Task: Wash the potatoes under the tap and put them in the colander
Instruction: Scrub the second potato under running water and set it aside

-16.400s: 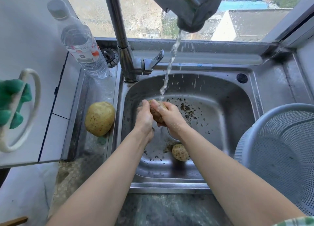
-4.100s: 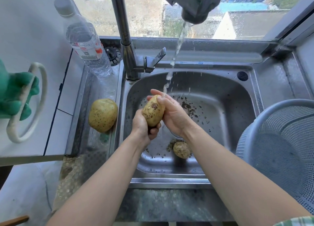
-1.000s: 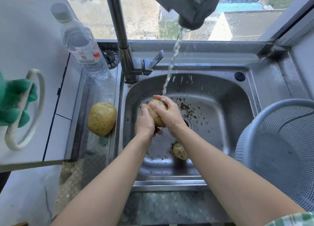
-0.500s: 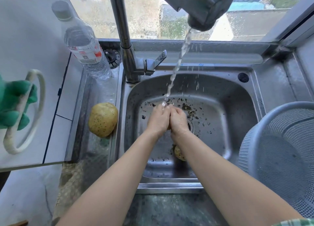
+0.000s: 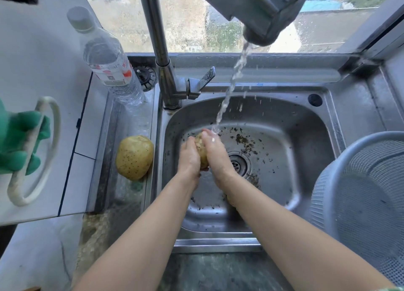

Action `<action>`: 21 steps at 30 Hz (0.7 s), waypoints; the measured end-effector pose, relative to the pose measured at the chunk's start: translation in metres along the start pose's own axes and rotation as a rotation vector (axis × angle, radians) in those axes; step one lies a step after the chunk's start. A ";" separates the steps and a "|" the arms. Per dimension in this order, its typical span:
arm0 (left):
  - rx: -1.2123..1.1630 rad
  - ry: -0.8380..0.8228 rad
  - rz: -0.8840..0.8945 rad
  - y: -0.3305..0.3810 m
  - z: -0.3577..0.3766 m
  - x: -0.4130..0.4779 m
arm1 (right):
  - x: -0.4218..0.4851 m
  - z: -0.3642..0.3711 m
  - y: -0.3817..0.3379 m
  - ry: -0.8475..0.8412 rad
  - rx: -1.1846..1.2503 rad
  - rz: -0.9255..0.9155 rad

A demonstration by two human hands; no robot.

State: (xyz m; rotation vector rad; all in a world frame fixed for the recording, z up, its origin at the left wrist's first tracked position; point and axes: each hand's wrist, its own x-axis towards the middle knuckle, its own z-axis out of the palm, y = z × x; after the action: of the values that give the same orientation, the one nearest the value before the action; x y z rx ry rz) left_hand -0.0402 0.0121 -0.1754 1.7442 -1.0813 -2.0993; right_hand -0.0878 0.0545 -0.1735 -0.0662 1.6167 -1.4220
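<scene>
Both hands press a speckled yellow-brown potato (image 5: pixel 200 149) between their palms above the basin of the stainless-steel sink (image 5: pixel 306 124): the left hand (image 5: pixel 189 157) clamps its left side, the right hand (image 5: pixel 215 154) its right side, fingers pointing away from the person, so each grip is closed on that potato and only a strip of it shows between them. The stream of water (image 5: pixel 229 89) falls from the dark grey square tap head (image 5: pixel 258 8) and lands on the right hand's fingertips (image 5: pixel 207 135), at the potato's far end. Dark specks of dirt lie scattered over the sink floor around the round metal drain (image 5: pixel 238 164), just right of the hands. On the wet steel surface (image 5: pixel 129 120) left of the basin rests a larger yellow potato (image 5: pixel 134 157), apart from the hands. Behind it stands a clear plastic water bottle with a grey cap (image 5: pixel 109 65), beside the upright chrome tap column (image 5: pixel 159 50). A pale blue perforated plastic colander (image 5: pixel 360 192) sits at the right edge of the sink, well apart from the held potato.
</scene>
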 end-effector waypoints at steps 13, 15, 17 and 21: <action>0.142 0.091 0.243 0.002 -0.001 0.009 | 0.004 -0.006 0.001 -0.139 0.045 -0.033; 0.179 0.096 0.308 0.000 0.000 0.005 | 0.011 -0.004 -0.002 0.008 0.074 -0.033; 0.218 0.119 0.368 -0.001 0.002 0.001 | 0.017 -0.004 -0.009 0.108 0.196 0.051; 0.137 0.132 0.290 0.004 0.003 0.000 | 0.007 -0.015 -0.005 -0.141 0.305 -0.008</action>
State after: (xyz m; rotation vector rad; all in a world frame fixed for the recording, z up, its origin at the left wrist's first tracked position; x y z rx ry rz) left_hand -0.0442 0.0098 -0.1728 1.6410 -1.3724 -1.7505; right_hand -0.1039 0.0596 -0.1761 0.0048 1.2727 -1.6177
